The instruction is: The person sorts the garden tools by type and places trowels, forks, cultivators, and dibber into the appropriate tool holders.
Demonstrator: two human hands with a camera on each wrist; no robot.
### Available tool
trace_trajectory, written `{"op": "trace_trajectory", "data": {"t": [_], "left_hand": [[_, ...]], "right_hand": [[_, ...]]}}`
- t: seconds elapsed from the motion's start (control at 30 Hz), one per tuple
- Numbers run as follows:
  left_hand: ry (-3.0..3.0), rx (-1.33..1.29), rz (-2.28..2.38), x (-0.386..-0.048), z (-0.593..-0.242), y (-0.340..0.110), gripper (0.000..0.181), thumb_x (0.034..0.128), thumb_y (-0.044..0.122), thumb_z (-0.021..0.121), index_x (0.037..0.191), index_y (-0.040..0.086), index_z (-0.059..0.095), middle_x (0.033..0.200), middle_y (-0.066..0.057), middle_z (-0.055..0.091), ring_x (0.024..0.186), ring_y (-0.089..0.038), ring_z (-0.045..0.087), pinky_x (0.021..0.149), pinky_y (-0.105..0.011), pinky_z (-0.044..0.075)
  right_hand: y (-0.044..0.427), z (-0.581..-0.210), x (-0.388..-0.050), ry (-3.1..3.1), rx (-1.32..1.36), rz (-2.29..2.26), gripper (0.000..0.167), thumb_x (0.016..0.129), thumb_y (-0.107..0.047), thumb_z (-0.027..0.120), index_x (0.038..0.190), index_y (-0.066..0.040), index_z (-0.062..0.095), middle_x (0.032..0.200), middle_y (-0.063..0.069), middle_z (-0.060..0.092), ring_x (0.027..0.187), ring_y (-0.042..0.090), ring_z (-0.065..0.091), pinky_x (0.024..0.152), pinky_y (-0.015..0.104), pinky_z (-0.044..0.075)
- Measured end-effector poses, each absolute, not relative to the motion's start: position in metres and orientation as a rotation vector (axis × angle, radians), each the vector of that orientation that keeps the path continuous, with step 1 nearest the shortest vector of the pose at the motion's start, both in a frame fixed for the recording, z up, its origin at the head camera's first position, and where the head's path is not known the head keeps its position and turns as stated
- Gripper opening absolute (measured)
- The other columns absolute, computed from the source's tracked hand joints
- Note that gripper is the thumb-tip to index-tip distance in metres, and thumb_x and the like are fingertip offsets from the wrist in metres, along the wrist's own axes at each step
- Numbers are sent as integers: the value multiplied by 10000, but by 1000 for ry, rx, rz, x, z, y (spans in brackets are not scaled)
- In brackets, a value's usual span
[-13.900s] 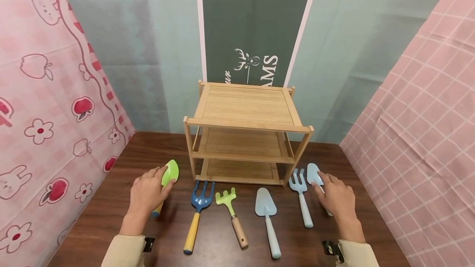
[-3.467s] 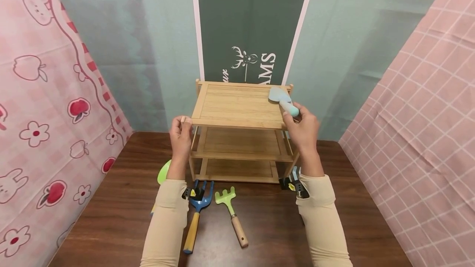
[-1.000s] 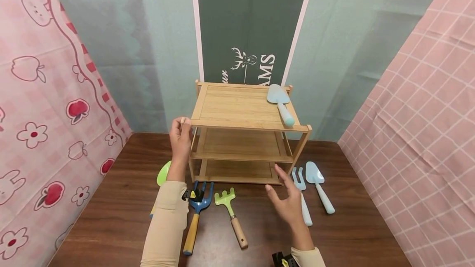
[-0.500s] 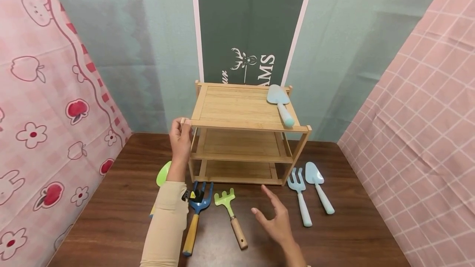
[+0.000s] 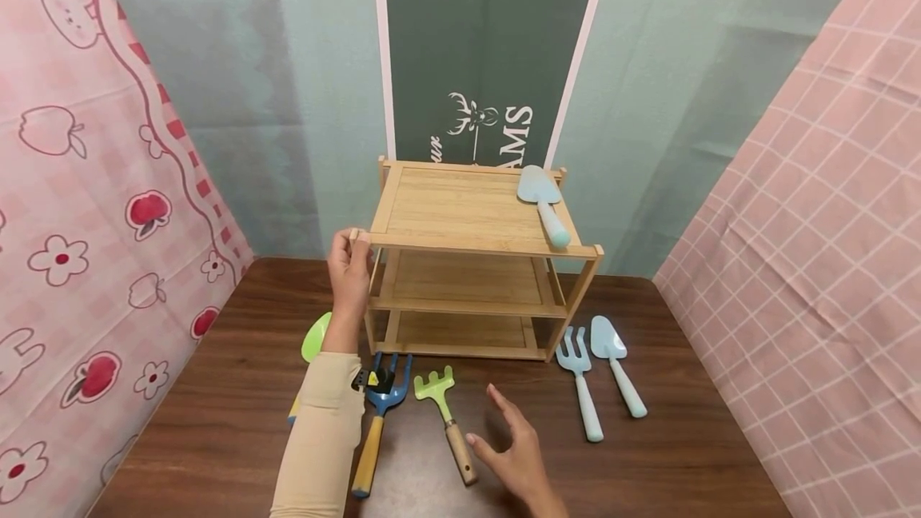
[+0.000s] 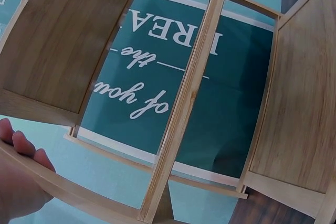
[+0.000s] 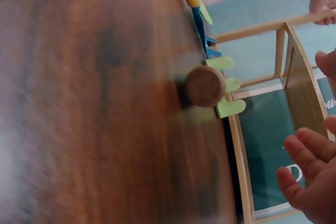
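Note:
My left hand (image 5: pixel 348 272) grips the front left corner of a three-tier wooden rack (image 5: pixel 471 245); in the left wrist view its fingertips (image 6: pixel 23 144) curl over the frame. My right hand (image 5: pixel 516 458), fingers spread and holding nothing, hovers just right of the wooden handle of a green hand rake (image 5: pixel 448 414) on the table. In the right wrist view that rake's handle end (image 7: pixel 206 86) faces the camera, apart from the fingers (image 7: pixel 310 156). A pale blue trowel (image 5: pixel 541 197) lies on the rack's top tier, at the right, handle toward me.
Left of the rake lies a blue hand fork (image 5: pixel 370 450) with a yellow handle. A green trowel (image 5: pixel 315 338) is partly hidden by my left arm. On the right lie a pale blue fork (image 5: pixel 581 382) and a smaller pale blue trowel (image 5: pixel 619 366). Curtains surround the table (image 5: pixel 669 454).
The pale blue trowel went from the table to the rack's top, and my right hand let it go. That hand has since moved down and left to the green rake; my left hand stays put.

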State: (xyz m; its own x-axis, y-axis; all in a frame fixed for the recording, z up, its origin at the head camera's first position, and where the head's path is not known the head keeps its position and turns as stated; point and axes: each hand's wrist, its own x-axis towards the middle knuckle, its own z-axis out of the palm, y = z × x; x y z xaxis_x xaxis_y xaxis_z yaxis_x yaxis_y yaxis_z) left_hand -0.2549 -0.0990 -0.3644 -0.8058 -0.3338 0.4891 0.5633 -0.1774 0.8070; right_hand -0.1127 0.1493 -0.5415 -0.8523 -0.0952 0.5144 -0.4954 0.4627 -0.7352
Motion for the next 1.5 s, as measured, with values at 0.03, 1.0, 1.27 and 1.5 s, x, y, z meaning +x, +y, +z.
{"op": "trace_trajectory", "data": {"t": [0.03,1.0,1.27,1.5], "left_hand": [[-1514,-270,-2026,-255,-364,-99,42,945,12,440,935,6,481,736,-147,407,629,-85,392,573,-221,321],[-1497,-283,-2019,-255,-364,-100,54,941,-7,432,933,-51,463,693,-65,408,566,-80,349,542,-210,299],[-1495,-262,-2025,-255,-362,-99,84,932,12,444,950,-68,463,691,-3,427,593,-84,368,561,-212,312],[-1492,-256,-2039,-263,-371,-102,65,934,16,448,940,-39,483,710,-114,417,613,-95,395,581,-235,334]], "right_hand": [[148,-542,-111,-2341,466,1374,749,683,-189,836,1333,-61,488,1285,80,536,1136,246,517,930,290,397],[111,-560,-87,-2468,-40,1369,577,714,-243,811,1192,-5,592,1016,89,638,876,208,589,779,377,474],[108,-565,-88,-2540,-93,1398,607,692,-243,821,1200,-8,587,1047,70,623,891,212,584,785,370,464],[109,-567,-92,-2629,-112,1375,615,678,-261,829,1186,-4,597,1049,56,609,902,215,573,777,373,463]]}}
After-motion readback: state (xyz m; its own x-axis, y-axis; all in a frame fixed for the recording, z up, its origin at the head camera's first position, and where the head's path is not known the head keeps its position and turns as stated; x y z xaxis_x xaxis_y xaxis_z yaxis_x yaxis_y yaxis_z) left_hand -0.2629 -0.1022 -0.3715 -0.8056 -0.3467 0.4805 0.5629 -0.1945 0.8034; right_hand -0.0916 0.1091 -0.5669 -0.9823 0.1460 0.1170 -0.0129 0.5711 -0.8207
